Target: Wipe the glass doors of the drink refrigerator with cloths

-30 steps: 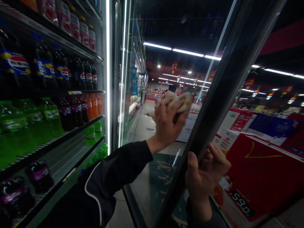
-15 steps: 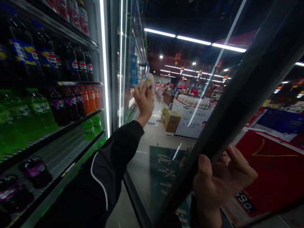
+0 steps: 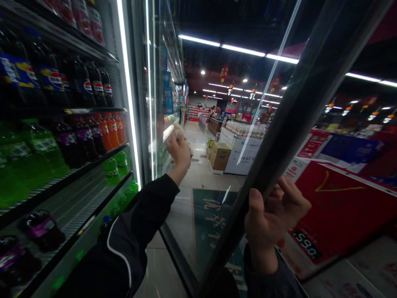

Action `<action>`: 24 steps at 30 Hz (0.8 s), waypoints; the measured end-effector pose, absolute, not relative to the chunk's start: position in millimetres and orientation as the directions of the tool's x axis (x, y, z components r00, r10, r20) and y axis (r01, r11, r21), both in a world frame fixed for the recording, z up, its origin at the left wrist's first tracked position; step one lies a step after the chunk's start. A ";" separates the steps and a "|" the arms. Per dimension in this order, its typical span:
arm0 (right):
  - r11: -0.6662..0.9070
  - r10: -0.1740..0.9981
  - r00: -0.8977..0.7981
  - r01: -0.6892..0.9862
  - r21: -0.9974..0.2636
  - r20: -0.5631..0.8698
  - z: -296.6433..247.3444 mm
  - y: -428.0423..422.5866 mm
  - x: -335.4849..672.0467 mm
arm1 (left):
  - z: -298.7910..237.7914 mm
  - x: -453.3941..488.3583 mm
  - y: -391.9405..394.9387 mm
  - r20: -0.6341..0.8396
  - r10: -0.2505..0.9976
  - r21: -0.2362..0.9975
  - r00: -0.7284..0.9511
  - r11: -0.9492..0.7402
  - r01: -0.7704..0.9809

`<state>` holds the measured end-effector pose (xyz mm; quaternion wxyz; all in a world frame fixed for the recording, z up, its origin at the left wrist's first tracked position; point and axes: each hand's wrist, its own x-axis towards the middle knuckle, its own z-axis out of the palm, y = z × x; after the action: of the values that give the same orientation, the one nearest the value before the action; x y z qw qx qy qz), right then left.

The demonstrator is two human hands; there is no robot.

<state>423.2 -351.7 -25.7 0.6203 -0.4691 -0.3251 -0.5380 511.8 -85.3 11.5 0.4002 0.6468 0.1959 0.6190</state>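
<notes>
My left hand [image 3: 179, 152] is shut on a crumpled pale cloth [image 3: 176, 133] and presses it against the inner side of a glass cooler door [image 3: 204, 95]. My right hand [image 3: 273, 219] curls around the door's black frame [image 3: 290, 132], with the thumb on the near side and the fingers beyond it. The door stands open. Inside the cooler, shelves hold dark Pepsi bottles [image 3: 46, 78], green soda bottles [image 3: 39, 147], orange bottles [image 3: 108, 132] and purple-labelled bottles [image 3: 76, 140].
The lit cooler row runs away on the left. Beyond the door lies a tiled aisle with a cardboard box [image 3: 218, 156], a white display stand [image 3: 242, 155] and a distant person [image 3: 211, 111]. A red promotional display [image 3: 338, 203] stands at the right.
My left hand and cloth have moved left across the glass, and lower since half a second ago. My right hand stays on the frame, and the view has shifted slightly.
</notes>
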 end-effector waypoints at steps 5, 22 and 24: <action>-0.020 -0.363 0.197 0.976 -0.219 0.911 -25.6 -350.0 417.9 | 12.8 451.0 -210.0 0.932 0.362 0.308 -0.033 -0.836 -0.455; -0.048 -0.360 0.206 0.970 -0.239 0.910 -32.7 -354.8 415.8 | 11.9 513.7 -80.6 0.868 0.497 0.474 -0.016 -0.837 -0.275; -0.042 -0.345 0.195 0.974 -0.222 0.918 -32.5 -355.8 417.8 | 12.7 521.3 -48.3 0.782 0.621 0.613 0.048 -0.754 -0.237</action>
<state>417.8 -355.8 -32.5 0.6083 -0.4768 -0.3301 -0.5419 521.3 -48.3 12.7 0.3182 0.6501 0.1476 0.6741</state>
